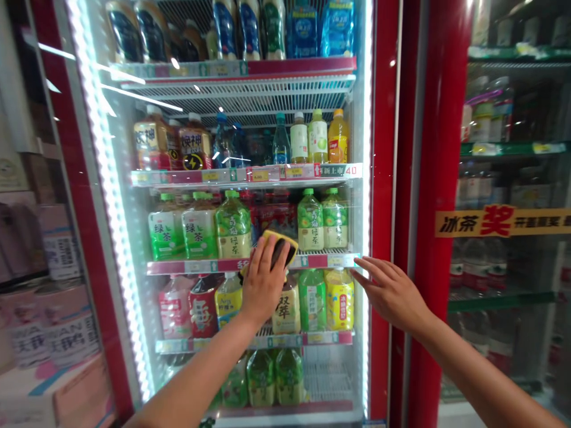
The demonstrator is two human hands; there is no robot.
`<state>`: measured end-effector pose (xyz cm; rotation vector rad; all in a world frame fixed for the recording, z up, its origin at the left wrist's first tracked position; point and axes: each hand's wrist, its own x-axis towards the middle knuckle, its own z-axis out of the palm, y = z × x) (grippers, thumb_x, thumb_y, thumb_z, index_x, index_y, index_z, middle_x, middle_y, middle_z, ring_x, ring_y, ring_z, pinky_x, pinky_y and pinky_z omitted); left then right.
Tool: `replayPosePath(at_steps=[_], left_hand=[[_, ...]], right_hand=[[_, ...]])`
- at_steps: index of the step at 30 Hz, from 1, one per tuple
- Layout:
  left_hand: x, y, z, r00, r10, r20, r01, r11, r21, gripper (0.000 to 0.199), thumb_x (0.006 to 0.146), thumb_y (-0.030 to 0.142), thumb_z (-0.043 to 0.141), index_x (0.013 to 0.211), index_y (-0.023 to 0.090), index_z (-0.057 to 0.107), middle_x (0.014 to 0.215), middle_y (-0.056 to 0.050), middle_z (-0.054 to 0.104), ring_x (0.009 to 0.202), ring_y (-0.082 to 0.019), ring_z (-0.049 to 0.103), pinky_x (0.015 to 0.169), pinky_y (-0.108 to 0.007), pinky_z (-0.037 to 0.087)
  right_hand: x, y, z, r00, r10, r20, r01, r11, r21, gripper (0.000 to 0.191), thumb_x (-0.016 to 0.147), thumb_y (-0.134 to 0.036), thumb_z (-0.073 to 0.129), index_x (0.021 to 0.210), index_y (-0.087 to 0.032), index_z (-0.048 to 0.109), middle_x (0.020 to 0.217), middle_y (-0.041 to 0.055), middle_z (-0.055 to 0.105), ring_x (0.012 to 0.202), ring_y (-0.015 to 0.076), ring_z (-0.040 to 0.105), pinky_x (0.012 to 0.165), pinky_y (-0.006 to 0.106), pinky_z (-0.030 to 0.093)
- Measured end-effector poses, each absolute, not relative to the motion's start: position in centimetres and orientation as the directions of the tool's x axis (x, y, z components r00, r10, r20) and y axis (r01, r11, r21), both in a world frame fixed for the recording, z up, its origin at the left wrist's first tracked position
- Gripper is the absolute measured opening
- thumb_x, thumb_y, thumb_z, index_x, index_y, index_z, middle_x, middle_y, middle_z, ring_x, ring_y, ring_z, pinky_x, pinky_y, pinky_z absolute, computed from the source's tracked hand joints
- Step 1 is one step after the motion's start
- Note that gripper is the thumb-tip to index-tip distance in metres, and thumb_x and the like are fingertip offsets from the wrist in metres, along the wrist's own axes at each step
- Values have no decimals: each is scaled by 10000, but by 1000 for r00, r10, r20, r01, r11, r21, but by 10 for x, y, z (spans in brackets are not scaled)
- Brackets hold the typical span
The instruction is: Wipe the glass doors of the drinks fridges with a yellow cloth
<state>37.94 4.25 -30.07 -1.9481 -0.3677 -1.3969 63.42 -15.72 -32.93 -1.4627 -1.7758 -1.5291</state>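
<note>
My left hand [263, 288] is pressed over a folded yellow-and-dark cleaning cloth [291, 247], held against the glass door of a lit drinks fridge. Part of the cloth is hidden under the fingers. Through the glass, in line with this hand, stand green tea bottles [234, 226] and a cream-labelled bottle [286, 310]. My right hand [395, 294] is at the door's right edge, by the red frame [384, 178]. Its fingers are stretched out to the left and hold nothing. Whether its fingertips touch the glass I cannot tell.
Several shelves of bottles fill the fridge, with price strips [223, 174] along their edges. On the right is another drinks fridge bearing a yellow banner [504, 222]. Pink-and-white cans [66, 327] are stacked at the left. Light streaks reflect on the glass.
</note>
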Motion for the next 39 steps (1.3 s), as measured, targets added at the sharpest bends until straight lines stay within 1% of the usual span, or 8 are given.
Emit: replayPosePath(at_steps=[4,8,12,20,26,29,34,39], left_hand=[[437,18,-269,299,-138,944,599,-743,-298,798,958,203,606,1651,217,210,1738,-117,127,1613,-309,103,1304,-547,225],[445,14,-299,459,-364,811,509,-640,-576,710,955,200,603,1612,218,334,1722,-67,231,1614,-235,114,1339,-426,124],[424,26,-309,583,-523,621,329,-546,-770,686,922,71,554,1571,234,404,1706,-27,296,1592,-196,218,1328,-389,197],[485,-2,-257,471,-340,814,463,-690,-556,735,951,173,600,1621,204,302,1716,-81,244,1615,-249,86,1327,-475,207],[466,8,-309,599,-600,530,190,-537,-822,617,937,108,558,1538,203,453,1704,-49,301,1589,-212,227,1331,-401,180],[473,6,-294,617,-609,499,142,-537,-831,637,926,79,568,1534,231,452,1694,-46,330,1581,-212,256,1319,-404,229],[516,-11,-264,514,-528,676,303,-625,-719,645,932,73,563,1547,218,435,1638,-96,429,1585,-239,235,1318,-436,247],[511,-7,-307,597,-646,475,96,-530,-842,386,977,135,528,1344,206,620,1627,-53,455,1576,-201,257,1331,-407,214]], right_hand=[[642,-155,-333,-335,431,838,898,-124,423,404,968,-82,479,1278,-179,719,1414,131,651,1283,279,617,1011,443,580],[650,-154,-345,-340,416,843,906,-96,413,389,979,-83,476,1284,-140,711,1448,157,620,1337,277,581,1039,425,580],[656,-159,-345,-321,408,855,907,-128,402,375,976,-93,508,1267,-180,729,1363,148,673,1242,282,634,1000,457,593],[660,-165,-340,-265,395,880,929,-142,343,400,968,-110,531,1294,-243,721,1385,116,677,1253,276,649,1014,475,585],[674,-177,-348,-279,386,879,943,-62,327,461,985,-66,452,1356,-219,679,1414,81,671,1329,239,620,1069,430,587],[676,-181,-339,-236,357,904,964,-34,265,459,977,-75,466,1351,-231,681,1369,94,700,1284,242,654,1039,434,605],[672,-183,-324,-105,179,978,994,12,105,457,987,-110,466,1363,-276,664,1317,102,724,1233,245,681,994,457,616],[669,-191,-329,10,80,997,996,84,-17,477,996,-113,433,1355,-321,668,1264,83,747,1161,225,707,967,436,613]])
